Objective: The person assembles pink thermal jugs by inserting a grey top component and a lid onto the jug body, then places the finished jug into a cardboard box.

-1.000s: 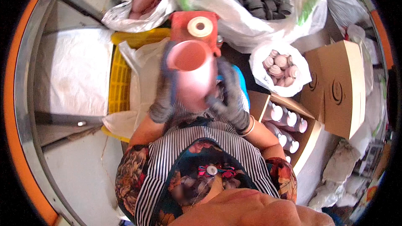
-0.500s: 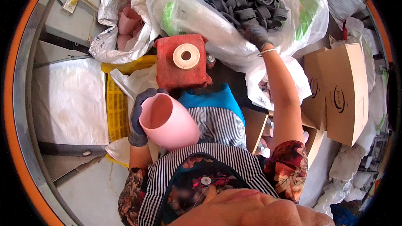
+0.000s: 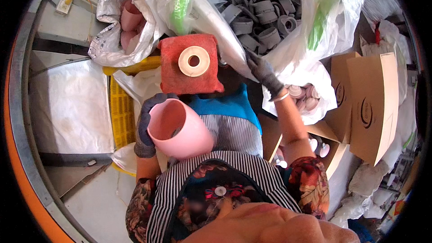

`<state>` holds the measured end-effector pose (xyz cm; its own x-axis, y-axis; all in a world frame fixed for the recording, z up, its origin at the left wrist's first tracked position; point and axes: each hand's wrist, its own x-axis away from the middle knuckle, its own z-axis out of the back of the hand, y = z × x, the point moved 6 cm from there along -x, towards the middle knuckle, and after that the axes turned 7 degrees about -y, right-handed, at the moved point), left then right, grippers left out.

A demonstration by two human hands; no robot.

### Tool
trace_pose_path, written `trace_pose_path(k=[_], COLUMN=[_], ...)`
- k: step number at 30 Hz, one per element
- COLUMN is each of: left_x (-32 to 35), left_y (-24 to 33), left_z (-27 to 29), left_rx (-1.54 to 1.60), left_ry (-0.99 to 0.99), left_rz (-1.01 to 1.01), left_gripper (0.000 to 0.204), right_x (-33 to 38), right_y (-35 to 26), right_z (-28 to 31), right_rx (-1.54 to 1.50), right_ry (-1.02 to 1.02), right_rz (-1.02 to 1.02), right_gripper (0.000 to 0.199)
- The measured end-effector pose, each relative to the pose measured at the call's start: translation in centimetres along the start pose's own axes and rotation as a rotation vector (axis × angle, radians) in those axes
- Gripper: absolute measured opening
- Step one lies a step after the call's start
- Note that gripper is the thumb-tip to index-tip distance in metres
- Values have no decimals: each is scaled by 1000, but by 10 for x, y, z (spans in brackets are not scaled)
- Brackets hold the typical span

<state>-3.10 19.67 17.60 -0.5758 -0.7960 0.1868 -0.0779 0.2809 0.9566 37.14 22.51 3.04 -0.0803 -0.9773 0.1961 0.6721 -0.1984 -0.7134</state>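
Note:
My left hand [image 3: 145, 126], in a dark grey glove, is wrapped round the side of a pink plastic cup-like shell [image 3: 191, 132]. The shell tilts with its wide open mouth up and to the left, over my lap. My right hand [image 3: 265, 74], gloved too, is at the near edge of a large clear plastic bag [image 3: 225, 29] and grips its rim; the fingertips are partly hidden. Grey plastic ring-shaped parts [image 3: 265, 13] fill that bag. Between the hands, a cream ring-shaped disc [image 3: 194, 61] lies on a red cloth-covered stand [image 3: 180, 83].
A white sack [image 3: 101, 47] with pink shells stands at the far left, by a yellow crate [image 3: 121, 108]. To the right are a small white bag [image 3: 326, 87] of pink round pieces and an open cardboard box [image 3: 371, 108]. A blue cloth [image 3: 225, 101] covers my knees.
My right hand has come back from among the grey parts to the bag's near edge. The bag's mouth has spread wider, showing more parts. My left hand still holds the pink shell.

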Motion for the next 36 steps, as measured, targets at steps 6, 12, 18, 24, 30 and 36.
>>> trace_pose_path(k=[6, 12, 18, 24, 30, 36], left_x=[13, 19, 36, 56, 30, 25], left_y=[-20, -20, 2, 19, 8, 14], left_z=[18, 15, -21, -27, -24, -30], left_rx=[206, 153, 493, 141, 166, 144], left_ry=[67, 60, -34, -38, -43, -27], left_rz=[-52, -94, -160, -235, -108, -129], left_gripper=[61, 63, 62, 60, 62, 65], right_x=[6, 18, 30, 74, 20, -9], right_y=[22, -48, -40, -26, 24, 100], right_z=[-32, 57, 18, -42, -53, 6], right_rx=[-338, 711, 712, 630, 197, -567], right_ry=[-48, 132, 11, 33, -208, 294], right_rz=[-216, 320, 57, -16, -46, -269], right_gripper=[51, 70, 42, 50, 62, 52])
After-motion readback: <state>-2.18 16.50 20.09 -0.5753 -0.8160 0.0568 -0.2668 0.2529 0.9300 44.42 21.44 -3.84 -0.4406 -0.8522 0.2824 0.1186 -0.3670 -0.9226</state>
